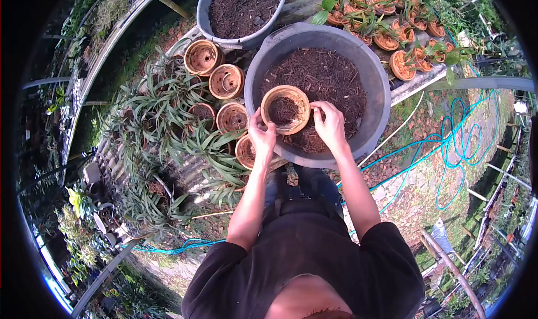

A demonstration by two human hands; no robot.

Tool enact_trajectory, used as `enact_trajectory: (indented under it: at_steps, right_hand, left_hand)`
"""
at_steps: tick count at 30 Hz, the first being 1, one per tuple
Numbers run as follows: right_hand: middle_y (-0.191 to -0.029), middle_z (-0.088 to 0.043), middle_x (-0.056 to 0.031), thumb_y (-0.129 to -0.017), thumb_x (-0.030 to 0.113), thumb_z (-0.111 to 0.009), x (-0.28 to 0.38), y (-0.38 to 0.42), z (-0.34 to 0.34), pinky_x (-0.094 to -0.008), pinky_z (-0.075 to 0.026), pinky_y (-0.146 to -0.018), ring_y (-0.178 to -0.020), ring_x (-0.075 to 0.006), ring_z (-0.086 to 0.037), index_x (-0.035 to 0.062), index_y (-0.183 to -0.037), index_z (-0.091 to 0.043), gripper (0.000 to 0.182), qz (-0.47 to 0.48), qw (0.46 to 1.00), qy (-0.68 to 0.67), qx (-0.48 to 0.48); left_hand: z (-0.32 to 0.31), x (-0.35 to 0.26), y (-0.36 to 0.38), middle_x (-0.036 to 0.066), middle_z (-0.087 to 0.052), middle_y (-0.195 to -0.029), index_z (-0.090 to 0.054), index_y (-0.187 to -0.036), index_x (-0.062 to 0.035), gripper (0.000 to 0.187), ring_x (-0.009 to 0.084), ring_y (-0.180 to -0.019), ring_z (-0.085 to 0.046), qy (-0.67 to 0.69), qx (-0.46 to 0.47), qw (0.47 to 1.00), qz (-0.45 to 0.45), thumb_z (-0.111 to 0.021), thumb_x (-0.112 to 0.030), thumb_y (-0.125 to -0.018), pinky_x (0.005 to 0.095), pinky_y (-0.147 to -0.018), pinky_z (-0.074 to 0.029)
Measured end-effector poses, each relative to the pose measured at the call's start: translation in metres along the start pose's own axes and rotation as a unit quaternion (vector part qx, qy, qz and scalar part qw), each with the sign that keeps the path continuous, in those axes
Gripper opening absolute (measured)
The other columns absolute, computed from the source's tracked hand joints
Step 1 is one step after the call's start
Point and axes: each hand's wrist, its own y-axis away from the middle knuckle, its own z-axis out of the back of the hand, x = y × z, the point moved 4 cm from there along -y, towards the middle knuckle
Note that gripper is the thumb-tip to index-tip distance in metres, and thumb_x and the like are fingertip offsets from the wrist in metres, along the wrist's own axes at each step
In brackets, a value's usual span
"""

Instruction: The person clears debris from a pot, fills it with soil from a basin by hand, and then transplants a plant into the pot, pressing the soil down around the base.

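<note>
The left hand (261,137) has its fingers holding the clay pot (291,128) at eight o'clock, the right hand (332,125) at three; it's over the tub (379,95), toward eight o'clock from centre.

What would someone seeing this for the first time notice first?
Probably the tan pot at the centre, between the left hand and the right hand, with dark soil in it, over the big grey tub. Next, perhaps, the bright blue hose looped on the ground at the right, and the spiky green plants crowded at the left.
</note>
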Motion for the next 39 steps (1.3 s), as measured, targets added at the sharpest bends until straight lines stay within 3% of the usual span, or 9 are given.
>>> enact_trajectory:
  at_steps: [3,8,19,21,24,25,31,35,39]
  right_hand:
    - [-0.1,-0.07,-0.019,-0.088,0.004,-0.064,-0.07,-0.001,0.016,-0.0446,-0.054,-0.085,-0.094,-0.0377,-0.068,0.0,-0.107,-0.067,0.02,-0.069,0.992,0.088,-0.062]
    - [-0.143,-0.053,-0.0239,-0.086,0.035,-0.076,-0.127,0.027,-0.019,-0.0434,-0.043,-0.111,-0.132,-0.0404,-0.052,0.0001,-0.141,-0.052,0.069,-0.1,0.959,0.24,0.112]
    - [-0.149,-0.041,-0.0304,-0.085,0.014,-0.074,-0.127,-0.042,-0.021,-0.0492,-0.038,-0.113,-0.136,-0.0467,-0.042,0.0024,-0.139,-0.052,0.06,-0.086,0.967,0.227,-0.073]
    - [-0.144,-0.05,-0.0278,-0.085,0.015,-0.075,-0.134,-0.061,-0.024,-0.048,-0.043,-0.109,-0.131,-0.0433,-0.05,0.0046,-0.136,-0.057,0.055,-0.085,0.962,0.249,-0.072]
    - [-0.129,-0.064,-0.0226,-0.085,0.019,-0.076,-0.149,-0.07,-0.028,-0.0456,-0.048,-0.103,-0.121,-0.0385,-0.06,0.0062,-0.129,-0.064,0.047,-0.168,0.954,0.228,0.101]
    - [-0.113,-0.072,-0.0178,-0.084,0.018,-0.077,-0.141,-0.07,-0.023,-0.0452,-0.051,-0.098,-0.111,-0.0359,-0.066,0.0069,-0.121,-0.069,0.039,-0.147,0.954,0.25,0.078]
    - [-0.109,-0.07,-0.0222,-0.076,0.004,-0.081,-0.113,-0.034,0.013,-0.0447,-0.052,-0.093,-0.104,-0.0391,-0.067,0.0026,-0.131,-0.061,0.058,-0.079,0.989,0.121,-0.036]
    - [-0.119,-0.067,-0.017,-0.072,0.001,-0.085,-0.119,-0.012,0.034,-0.0372,-0.054,-0.09,-0.094,-0.0276,-0.068,0.005,-0.135,-0.059,0.069,-0.099,0.985,0.127,-0.056]
    - [-0.122,-0.067,-0.0177,-0.075,-0.003,-0.082,-0.141,-0.006,0.047,-0.0368,-0.053,-0.096,-0.11,-0.0256,-0.066,0.0031,-0.134,-0.059,0.063,-0.174,0.981,-0.035,-0.078]
  left_hand:
    - [0.011,-0.005,-0.002,0.016,-0.06,-0.115,-0.046,-0.137,-0.0002,0.055,0.0205,-0.083,-0.069,0.083,-0.031,0.994,0.058,-0.059,0.013,-0.084,0.029,-0.061,-0.062]
    - [0.022,0.006,-0.011,0.016,-0.056,-0.117,-0.047,-0.132,0.0009,0.049,0.0228,-0.084,-0.068,0.12,-0.058,0.99,0.039,-0.058,0.013,-0.086,0.0286,-0.059,-0.064]
    - [0.025,-0.007,0.008,0.017,-0.057,-0.12,-0.048,-0.131,0.0014,0.045,0.0242,-0.088,-0.07,0.131,-0.07,0.988,0.044,-0.057,0.013,-0.088,0.0281,-0.06,-0.064]
    - [0.027,-0.003,0.005,0.017,-0.057,-0.119,-0.049,-0.131,0.0012,0.046,0.023,-0.085,-0.07,0.131,-0.068,0.988,0.042,-0.059,0.012,-0.087,0.0282,-0.059,-0.064]
    - [0.03,0.0,0.009,0.016,-0.057,-0.118,-0.049,-0.132,0.001,0.048,0.0218,-0.083,-0.069,0.13,-0.073,0.988,0.045,-0.06,0.011,-0.086,0.028,-0.059,-0.064]
    - [0.029,-0.002,0.008,0.016,-0.057,-0.117,-0.049,-0.132,0.0009,0.048,0.0217,-0.083,-0.069,0.131,-0.072,0.988,0.046,-0.06,0.012,-0.086,0.0279,-0.059,-0.064]
    - [0.026,-0.011,0.01,0.015,-0.058,-0.115,-0.049,-0.13,-0.0001,0.049,0.0192,-0.081,-0.069,0.139,-0.05,0.988,0.034,-0.059,0.012,-0.084,0.0274,-0.058,-0.063]
    - [0.019,-0.009,0.009,0.015,-0.058,-0.12,-0.048,-0.134,-0.0012,0.048,0.023,-0.089,-0.07,0.131,-0.03,0.99,0.031,-0.058,0.01,-0.088,0.0308,-0.061,-0.065]
    - [0.012,-0.01,0.008,0.015,-0.057,-0.123,-0.049,-0.132,-0.0009,0.047,0.0225,-0.089,-0.069,0.148,-0.034,0.988,0.04,-0.058,0.01,-0.088,0.0301,-0.062,-0.065]
